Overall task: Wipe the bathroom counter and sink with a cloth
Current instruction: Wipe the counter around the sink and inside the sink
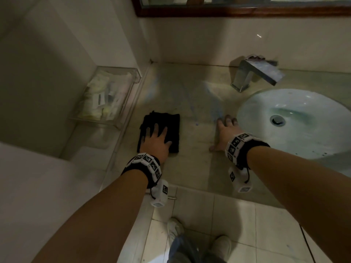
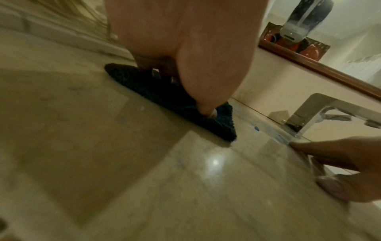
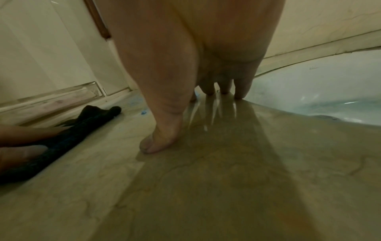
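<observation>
hands flat: left hand on cloth, right hand on counter.

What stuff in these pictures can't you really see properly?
- Head view: the packets in the clear tray are too dim and small to read.
- Head view: the sink is cut off by the right edge.
- Left wrist view: the left hand hides much of the cloth.
- Head view: the mirror is cut off by the top edge.
</observation>
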The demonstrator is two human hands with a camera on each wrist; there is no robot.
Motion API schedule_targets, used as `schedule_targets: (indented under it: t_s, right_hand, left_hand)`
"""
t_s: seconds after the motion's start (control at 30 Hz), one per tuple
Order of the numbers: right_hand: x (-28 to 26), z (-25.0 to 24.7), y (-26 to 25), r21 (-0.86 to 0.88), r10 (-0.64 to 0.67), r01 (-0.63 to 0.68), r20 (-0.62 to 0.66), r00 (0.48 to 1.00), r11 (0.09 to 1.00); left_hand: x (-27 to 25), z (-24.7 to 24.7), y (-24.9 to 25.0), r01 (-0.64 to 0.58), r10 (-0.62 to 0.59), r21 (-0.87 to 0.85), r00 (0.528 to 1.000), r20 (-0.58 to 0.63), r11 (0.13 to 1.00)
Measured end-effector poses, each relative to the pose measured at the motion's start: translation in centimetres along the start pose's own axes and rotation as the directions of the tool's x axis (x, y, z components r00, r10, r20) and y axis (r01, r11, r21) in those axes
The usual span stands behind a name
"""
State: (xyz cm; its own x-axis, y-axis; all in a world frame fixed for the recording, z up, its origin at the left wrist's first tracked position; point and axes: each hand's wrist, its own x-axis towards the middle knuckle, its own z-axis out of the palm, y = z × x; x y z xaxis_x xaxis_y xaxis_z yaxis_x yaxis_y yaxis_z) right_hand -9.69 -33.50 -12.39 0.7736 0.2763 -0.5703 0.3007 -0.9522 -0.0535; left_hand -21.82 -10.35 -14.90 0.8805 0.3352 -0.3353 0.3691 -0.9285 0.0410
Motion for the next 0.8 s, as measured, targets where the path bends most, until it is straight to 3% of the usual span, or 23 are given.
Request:
schedule_targets:
  t_s: [0.27, 0.67, 0.8]
  right_hand:
    - [0.2, -0.1, -0.1, -0.039, 0.003, -0.004, -0.007, 1.0, 0.999]
    - [-0.1, -1.8, 0.3, -0.061, -0.051, 0.05, -0.006, 0.999, 0.997]
    - [0.9, -4.4, 1.1, -0.002, -0.052, 0.052, -0.045, 0.998, 0.999]
  left_hand:
    - [-0.8, 0.4, -1.9, 0.155, -0.155, -0.017, 0.988, -0.005, 0.988]
    - [4.2, -1.3, -3.3, 0.141, -0.134, -0.067, 0.986, 0.1, 0.988]
    - [6.1, -2.0, -3.4, 0.123, -0.118, -0.066, 0.99, 0.08, 0.99]
